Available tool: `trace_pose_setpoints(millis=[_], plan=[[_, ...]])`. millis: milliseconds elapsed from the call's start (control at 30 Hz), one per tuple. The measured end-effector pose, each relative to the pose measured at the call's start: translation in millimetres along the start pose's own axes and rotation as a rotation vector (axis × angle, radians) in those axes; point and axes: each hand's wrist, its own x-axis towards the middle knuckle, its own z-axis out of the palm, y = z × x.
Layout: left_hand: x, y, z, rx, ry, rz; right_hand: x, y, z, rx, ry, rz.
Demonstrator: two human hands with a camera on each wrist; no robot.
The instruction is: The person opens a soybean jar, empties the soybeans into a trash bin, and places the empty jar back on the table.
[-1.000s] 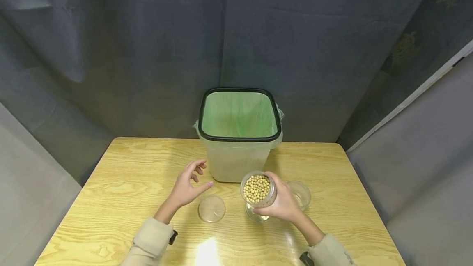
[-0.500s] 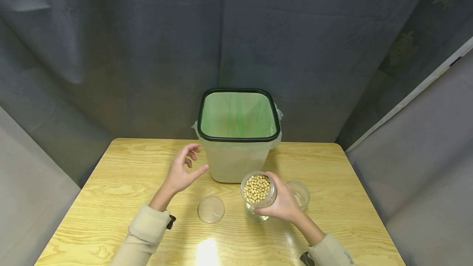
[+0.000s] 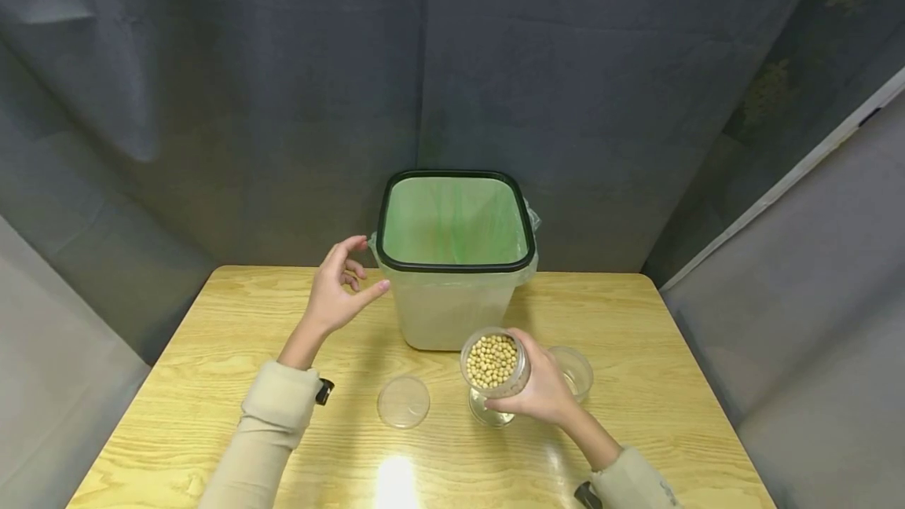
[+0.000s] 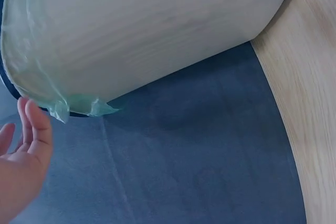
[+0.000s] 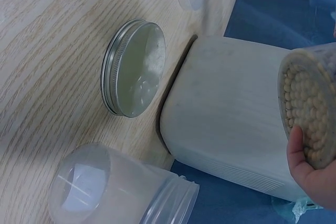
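My right hand (image 3: pixel 540 383) grips a clear jar (image 5: pixel 310 106) of yellowish soybeans (image 3: pixel 491 360), held up in front of the bin and tilted toward the head camera. My left hand (image 3: pixel 337 289) is raised at the bin's left side, fingers loosely bent and thumb apart, holding nothing. Its fingertips are close to the bunched edge of the green bag (image 4: pixel 86 106); whether they touch it cannot be told. The pale bin (image 3: pixel 452 316) stands at the table's far edge, its black rim (image 3: pixel 456 266) over the green liner. A silver screw lid (image 5: pixel 139 69) lies beneath the raised jar.
A second clear jar (image 3: pixel 574 371), seen with no beans in the right wrist view, stands right of my right hand. One round clear lid (image 3: pixel 403 402) lies on the wooden table (image 3: pixel 233 383) between my forearms. Dark curtains (image 3: pixel 283 100) hang behind the bin.
My left hand has moved away from me and to the left, from above the clear lid up to the bin's left rim. The right hand and the bean jar have stayed put.
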Motion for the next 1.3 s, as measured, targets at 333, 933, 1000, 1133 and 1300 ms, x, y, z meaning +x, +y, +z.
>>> trace_pose_setpoints(millis=[333,933,1000,1133,1300], plan=[[22.5,-10.6,0.6,0.065,-0.064,-0.094,0,0,-1.1,-0.008,0.001,-0.003],[44.6,-12.7,10.2,0.057,-0.199,-0.227,-1,0,-2.0,-0.013,0.001,0.016],[44.9,-12.7,11.1,0.045,-0.198,-0.228,-1,-2,-3.3,0.016,-0.009,0.028],[45.0,-14.0,12.9,0.024,-0.19,-0.229,2,-5,-9.1,0.044,-0.02,0.022],[44.3,-16.1,14.9,0.009,-0.185,-0.236,10,-13,-22.1,0.021,-0.023,-0.011]])
